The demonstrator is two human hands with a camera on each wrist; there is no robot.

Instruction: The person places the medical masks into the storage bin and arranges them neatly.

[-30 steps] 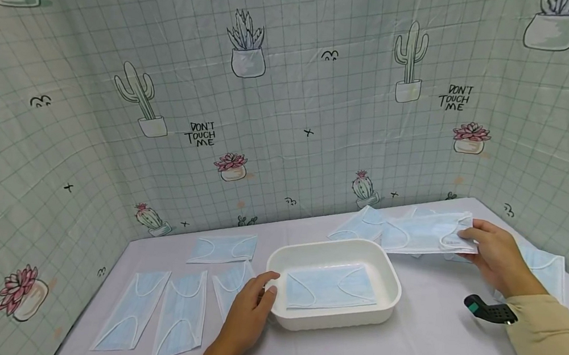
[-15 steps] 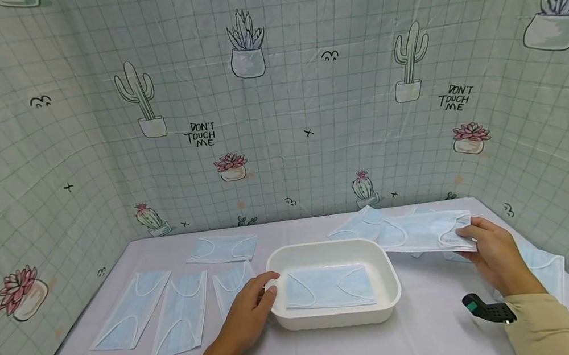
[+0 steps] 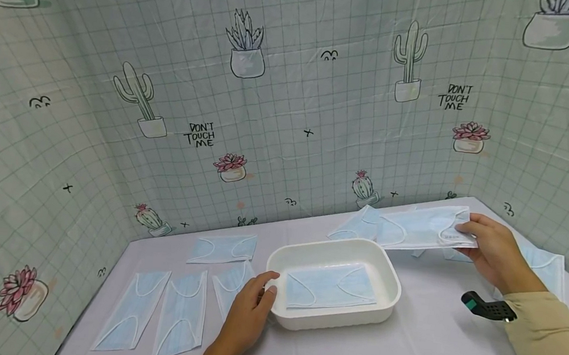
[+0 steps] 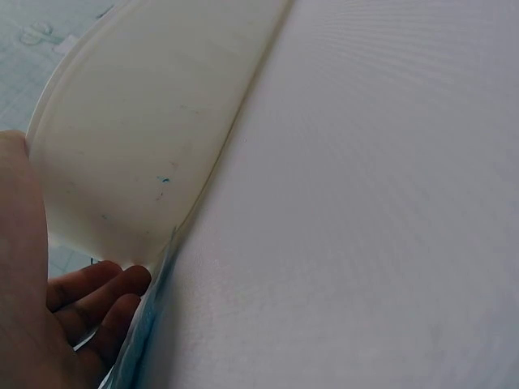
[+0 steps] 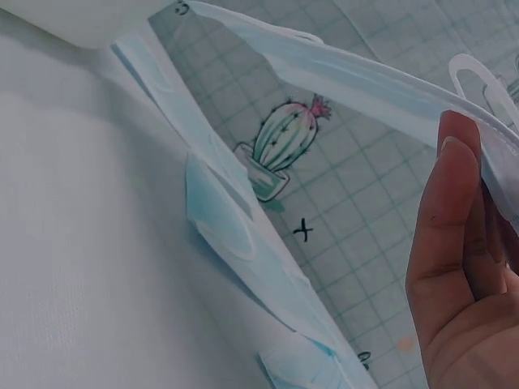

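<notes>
In the head view my right hand (image 3: 494, 252) pinches one end of a light-blue face mask (image 3: 426, 225) between thumb and fingers. The mask stretches out to the left, raised above the table, its ear loops showing. My left hand (image 3: 246, 311) holds the left end of a white plastic tray (image 3: 334, 322), thumb at the rim and the other fingers against the outer wall. Inside the tray lies another flat face mask (image 3: 330, 287). The left wrist view shows that hand's curled fingers (image 4: 97, 304) by the tray wall. In the right wrist view the thumb (image 5: 450, 186) presses the held mask (image 5: 357, 89).
Several more masks lie on the white table (image 3: 417, 350): upright ones (image 3: 181, 310) at the left, a sideways one (image 3: 223, 249) behind them, and others at the back right (image 3: 359, 225) and far right (image 3: 545, 268). A patterned curtain (image 3: 292, 98) surrounds the table.
My right hand has risen slightly and drifted a little left with the mask, lifting it a bit further off the table. The left hand and the tray stay put.
</notes>
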